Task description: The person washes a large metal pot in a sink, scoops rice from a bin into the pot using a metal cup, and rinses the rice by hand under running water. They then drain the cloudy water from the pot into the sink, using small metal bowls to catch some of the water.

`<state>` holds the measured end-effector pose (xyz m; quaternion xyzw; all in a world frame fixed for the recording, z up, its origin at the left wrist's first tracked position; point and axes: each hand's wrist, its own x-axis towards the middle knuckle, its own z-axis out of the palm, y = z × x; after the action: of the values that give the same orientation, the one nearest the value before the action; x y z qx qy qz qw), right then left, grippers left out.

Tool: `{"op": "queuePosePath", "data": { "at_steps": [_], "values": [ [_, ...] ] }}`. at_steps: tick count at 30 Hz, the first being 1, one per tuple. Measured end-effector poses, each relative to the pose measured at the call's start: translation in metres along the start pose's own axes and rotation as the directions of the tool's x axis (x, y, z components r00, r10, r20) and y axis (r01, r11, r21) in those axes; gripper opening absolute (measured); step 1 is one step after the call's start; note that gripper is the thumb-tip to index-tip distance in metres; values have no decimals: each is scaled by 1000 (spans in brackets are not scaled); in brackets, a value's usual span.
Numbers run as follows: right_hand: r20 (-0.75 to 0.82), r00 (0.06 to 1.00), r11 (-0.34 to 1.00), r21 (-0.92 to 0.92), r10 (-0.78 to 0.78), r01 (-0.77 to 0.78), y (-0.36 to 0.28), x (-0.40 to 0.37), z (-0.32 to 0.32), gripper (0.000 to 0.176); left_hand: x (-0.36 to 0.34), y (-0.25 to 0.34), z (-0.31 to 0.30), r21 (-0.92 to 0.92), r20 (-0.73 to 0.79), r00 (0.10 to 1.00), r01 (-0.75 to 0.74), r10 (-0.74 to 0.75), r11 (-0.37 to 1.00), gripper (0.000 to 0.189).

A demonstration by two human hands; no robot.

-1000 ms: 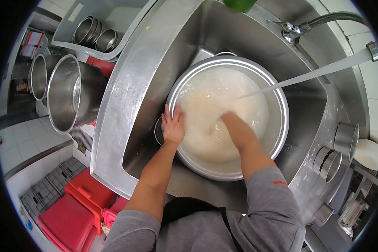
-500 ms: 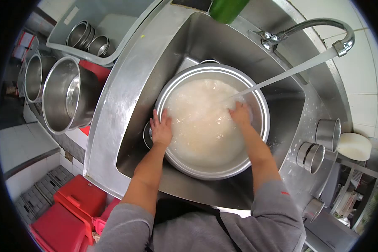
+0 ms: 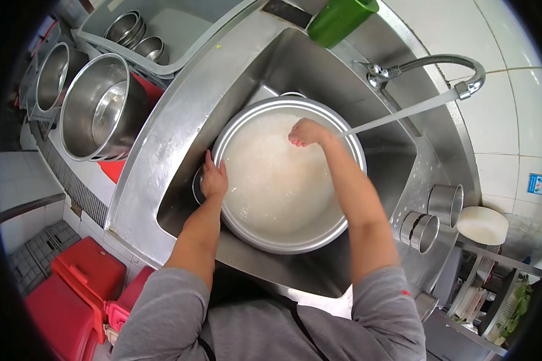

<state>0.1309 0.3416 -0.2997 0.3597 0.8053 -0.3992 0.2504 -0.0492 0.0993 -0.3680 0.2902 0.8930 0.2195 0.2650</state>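
A wide metal pot (image 3: pixel 355 144) filled with cloudy, whitish water stands in the steel sink (image 3: pixel 385 174). My left hand (image 3: pixel 214 178) rests on the pot's left rim, its fingers wrapped against the edge. Over the upper part of the pot, my right hand (image 3: pixel 306 132) is curled with its fingers pressed together, at or just above the water; whatever it may hold is hidden. From the curved faucet (image 3: pixel 464 89) a stream of water runs down towards the pot, passing by my right wrist.
A green container (image 3: pixel 342 21) stands at the sink's back edge. Small metal cups (image 3: pixel 420 231) sit on the right ledge. At the left are large steel pots (image 3: pixel 96 108), a grey tub (image 3: pixel 183 36) with bowls, and red bins (image 3: pixel 90 271).
My right hand has moved up and left from the pot's right side and its fingers have closed. My left hand has shifted along to grip the rim. The water looks calmer.
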Motion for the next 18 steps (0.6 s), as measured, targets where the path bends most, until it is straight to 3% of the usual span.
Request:
{"op": "queuePosePath", "data": {
  "at_steps": [1,2,3,5,6,7,9,11,12,13,16,17,18],
  "values": [
    [52,998,988,-155,31,-23,-10,3,-18,22,5,-12,14,-3,-121,992,-48,48,999,46],
    [99,992,951,-306,72,-38,-19,7,-31,23,9,-11,11,-5,-84,996,-10,10,1000,46],
    [86,995,662,-744,-49,97,-35,2,-42,22,12,-10,8,-5,-41,999,31,-31,999,46],
    [-257,947,682,-660,191,-316,-71,-37,-68,25,11,-14,10,-12,22,994,106,-106,994,47],
    [-269,939,628,-698,216,-345,-77,-43,-83,25,14,-18,12,-21,40,990,133,-132,991,48],
    [-378,913,568,-723,151,-393,-91,-59,-95,22,16,-19,14,-32,57,987,155,-153,987,50],
    [-499,865,321,-830,-60,-456,-99,-81,-120,21,20,-20,16,-29,55,985,164,-162,986,53],
    [-628,770,282,-763,-112,-582,-88,-86,-148,22,18,-20,15,-14,47,985,168,-167,986,55],
    [-666,744,293,-723,-51,-626,-83,-86,-159,23,17,-17,12,1,40,985,167,-167,986,55],
    [-644,749,394,-654,157,-646,-75,-77,-174,28,16,-14,9,17,31,986,165,-166,986,56],
    [-640,592,676,-149,490,-721,-58,-52,-190,28,15,-11,6,26,40,983,181,-182,983,57],
    [-728,412,694,120,547,-710,-66,-55,-189,33,15,-8,4,34,52,980,191,-193,981,57],
    [-785,360,830,326,504,-452,-56,-49,-189,35,19,-10,5,21,44,981,187,-187,982,57]
  ]
}}
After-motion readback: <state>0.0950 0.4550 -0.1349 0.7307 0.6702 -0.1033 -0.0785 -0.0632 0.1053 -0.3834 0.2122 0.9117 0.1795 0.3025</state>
